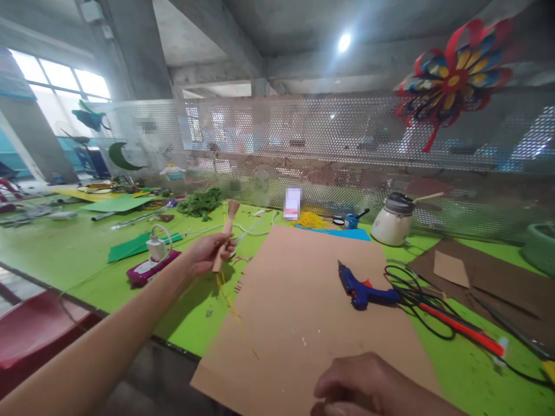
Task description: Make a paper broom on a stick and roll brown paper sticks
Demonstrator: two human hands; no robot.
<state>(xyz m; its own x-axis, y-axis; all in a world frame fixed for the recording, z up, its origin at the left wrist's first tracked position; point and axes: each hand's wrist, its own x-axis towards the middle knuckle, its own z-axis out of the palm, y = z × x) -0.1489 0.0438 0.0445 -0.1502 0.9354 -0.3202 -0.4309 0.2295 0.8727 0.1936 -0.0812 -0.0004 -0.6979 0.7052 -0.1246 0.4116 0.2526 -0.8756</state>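
With twelve o'clock straight ahead, your tan sheet [277,335] runs from close in toward twelve; beneath it spreads a bright green tabletop [191,323], with a red seat [43,329] beyond its edge at nine to ten; a purple power strip [137,275] sits at ten, a cream-coloured pot [390,225] at one, past the sheet; behind them a perforated panel [269,136] crosses your view, and farther off stand grey concrete beams, windows [60,75] toward eleven and a lit lamp [344,42] high near twelve.

Your right hand [359,384] is nearest, at two, its fingers curled over the sheet; whether they grasp anything or touch the paper you cannot tell; your left hand [213,251], at eleven, grips a tan roll [228,227] around its middle, clear of the sheet's left edge, one end showing above the fingers and the other below.

The roll is slim and smooth, flaring into a brushy fringe at its upper end; thin yellow strands [222,289] trail beneath it; the blue glue gun [364,293] at one has an orange trigger and lies on its side; farther out, frilly green foliage [200,203] heaps at eleven, and a flower [453,81] with looped red petals hangs high at one.
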